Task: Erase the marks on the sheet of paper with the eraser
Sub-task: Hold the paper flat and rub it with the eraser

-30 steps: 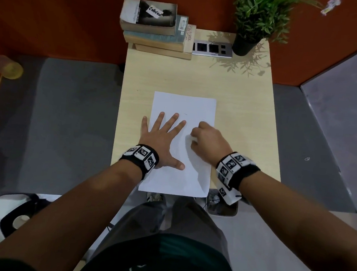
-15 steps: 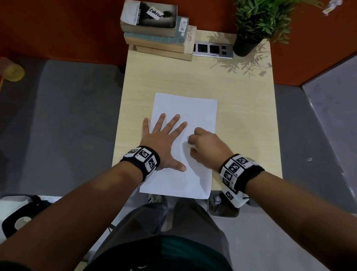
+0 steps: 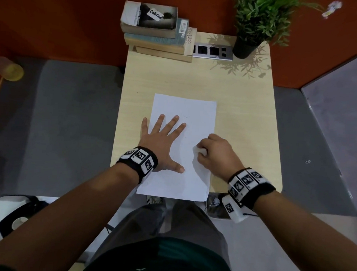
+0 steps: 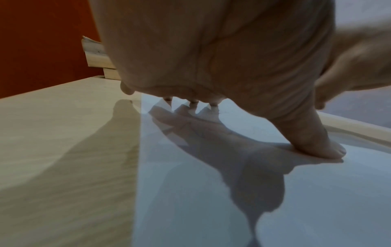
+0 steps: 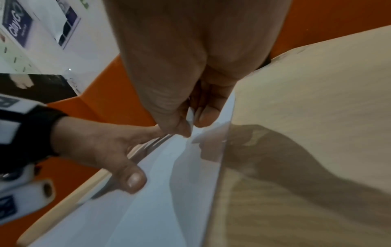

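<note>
A white sheet of paper point(image 3: 188, 106) lies lengthwise on the light wooden desk point(image 3: 242, 123). Short faint marks point(image 3: 185, 116) show on its far half. My left hand point(image 3: 164, 138) lies flat with spread fingers on the sheet's left side, and its thumb point(image 4: 317, 143) presses the paper point(image 4: 211, 192). At the sheet's right side my right hand point(image 3: 202, 150) pinches a small white eraser point(image 3: 201, 151) against the paper. The right wrist view shows the eraser point(image 5: 191, 120) held between thumb and fingers, touching the sheet point(image 5: 169, 200), with the left hand point(image 5: 101, 147) beside it.
A stack of books point(image 3: 153, 33) sits at the desk's far left, a socket panel point(image 3: 213, 52) beside it and a potted plant point(image 3: 259, 24) at the far right. The sheet's near edge overhangs the desk edge point(image 3: 222, 192). A yellow cup point(image 3: 7, 70) stands on the floor, left.
My right hand has slid the eraser a little to the right and toward me across the sheet. The left hand has stayed flat in the same place.
</note>
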Motion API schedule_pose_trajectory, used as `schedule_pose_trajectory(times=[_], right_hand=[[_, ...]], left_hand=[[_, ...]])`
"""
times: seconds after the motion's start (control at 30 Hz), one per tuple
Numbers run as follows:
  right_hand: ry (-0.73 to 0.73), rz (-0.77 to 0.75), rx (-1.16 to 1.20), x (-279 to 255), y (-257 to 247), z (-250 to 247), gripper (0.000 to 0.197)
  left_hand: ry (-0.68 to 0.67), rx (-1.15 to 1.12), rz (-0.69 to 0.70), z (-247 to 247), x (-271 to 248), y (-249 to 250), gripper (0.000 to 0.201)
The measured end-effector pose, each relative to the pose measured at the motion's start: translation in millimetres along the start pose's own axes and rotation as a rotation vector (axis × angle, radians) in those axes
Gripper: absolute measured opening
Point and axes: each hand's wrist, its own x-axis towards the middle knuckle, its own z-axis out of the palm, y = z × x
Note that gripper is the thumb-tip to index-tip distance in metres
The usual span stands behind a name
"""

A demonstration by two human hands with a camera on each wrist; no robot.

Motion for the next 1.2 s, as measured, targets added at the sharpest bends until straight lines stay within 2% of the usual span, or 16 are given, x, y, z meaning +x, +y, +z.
schedule_pose_trajectory(times=[0.1, 0.27, 0.4, 0.57, 0.7, 0.87, 1.03, 1.2], right_hand=[[-0.036, -0.022, 0.003, -26, 5, 7, 0.028], [-0.007, 0.017, 0.01, -39, 5, 20, 0.021], [-0.015, 0.014, -0.013, -39, 3, 19, 0.022], [-0.066, -0.002, -0.049, -24, 1, 6, 0.027], [-0.021, -0.028, -0.068, 16, -7, -8, 0.029], [0.018, 0.049, -0.041, 47, -13, -10, 0.025], [-0.114, -0.06, -0.114, 32, -23, -5, 0.024], [0.046, 0.085, -0.062, 45, -7, -12, 0.023]], left_hand=[[0.011, -0.003, 0.003, 1, 0, -1, 0.149], [0.009, -0.017, -0.002, 1, -1, -1, 0.15], [0.088, -0.036, 0.001, -6, -1, 10, 0.138], [0.052, -0.043, 0.026, -9, 5, 13, 0.137], [0.063, -0.027, 0.029, -6, 5, 10, 0.139], [0.072, -0.031, 0.025, -4, 7, 6, 0.146], [0.07, -0.018, 0.022, -2, 8, 7, 0.146], [0.063, -0.037, 0.019, -3, 8, 7, 0.147]])
